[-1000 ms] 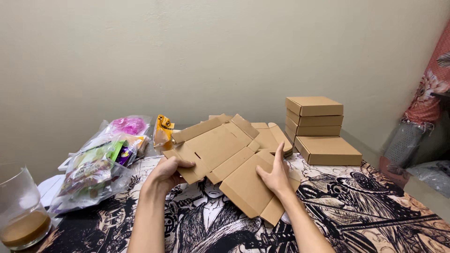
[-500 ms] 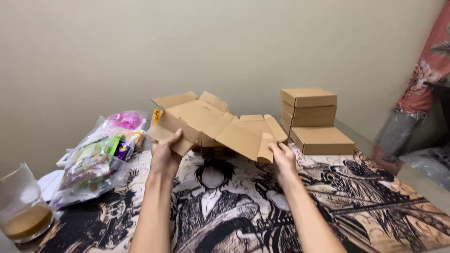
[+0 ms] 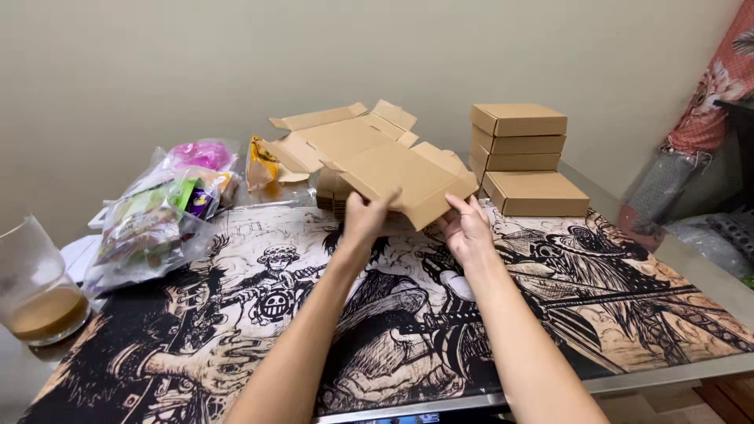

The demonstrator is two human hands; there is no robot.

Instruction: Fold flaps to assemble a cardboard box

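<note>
A flat, unfolded brown cardboard box blank (image 3: 369,157) is held up off the surface, tilted so its flaps fan away toward the wall; lifted like this, its panels hang free of the things below. The left hand (image 3: 365,220) pinches the near edge with thumb on top and fingers underneath, and the right hand (image 3: 465,229) grips the near right corner the same way, so both hands are closed on the blank. Directly beneath it lies a low pile of more flat blanks (image 3: 334,192), partly hidden.

To the right, three closed brown boxes (image 3: 517,137) stand stacked squarely near the wall, with a fourth closed box (image 3: 538,194) lying just in front of them. To the left, clear plastic bags (image 3: 161,216) of green, pink and purple packets slump together, and a small yellow packet (image 3: 263,161) stands beside them. A glass (image 3: 35,286) with brown liquid sits at the far left edge. A black-and-tan illustrated mat (image 3: 377,314) covers the surface.
</note>
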